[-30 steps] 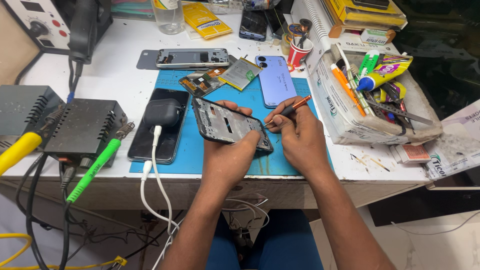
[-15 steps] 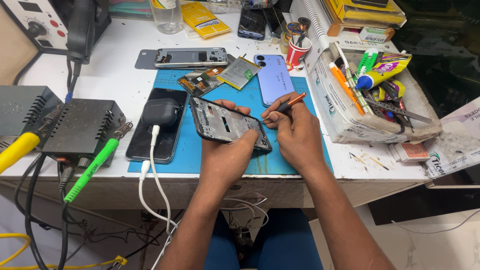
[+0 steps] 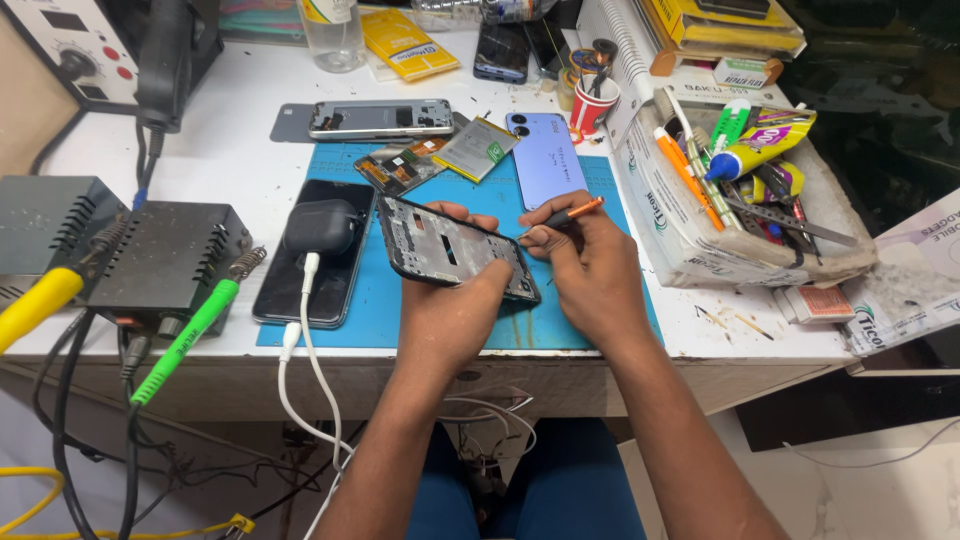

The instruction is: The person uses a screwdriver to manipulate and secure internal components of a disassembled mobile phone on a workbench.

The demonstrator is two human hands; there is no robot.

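The white bench (image 3: 200,160) carries everything, with a blue work mat (image 3: 560,330) laid at the middle of its front edge so small parts stay on a soft surface. Along the right edge a crumpled white tray (image 3: 700,250) keeps tubes, pens and tweezers within reach of the right hand. At the left front corner sit two dark grey power units (image 3: 160,260) with yellow and green probes hanging over the edge, out of the working area.

A black phone (image 3: 300,290) lies face up on the mat's left border with a dark earbud case (image 3: 320,228) resting on it and a white cable plugged in. Toward the back of the mat lie a lilac phone back (image 3: 548,158), a flat battery (image 3: 475,148) and a circuit board (image 3: 400,168), set apart, probably as removed pieces.

The left hand (image 3: 450,315) grips the black phone frame (image 3: 450,250) over the mat's centre, its fingers curled round the near edge and the frame tilted up toward the face for a clear look inside. The right hand (image 3: 590,270) pinches an orange-handled screwdriver (image 3: 565,215) like a pen, tip at the frame's right edge.
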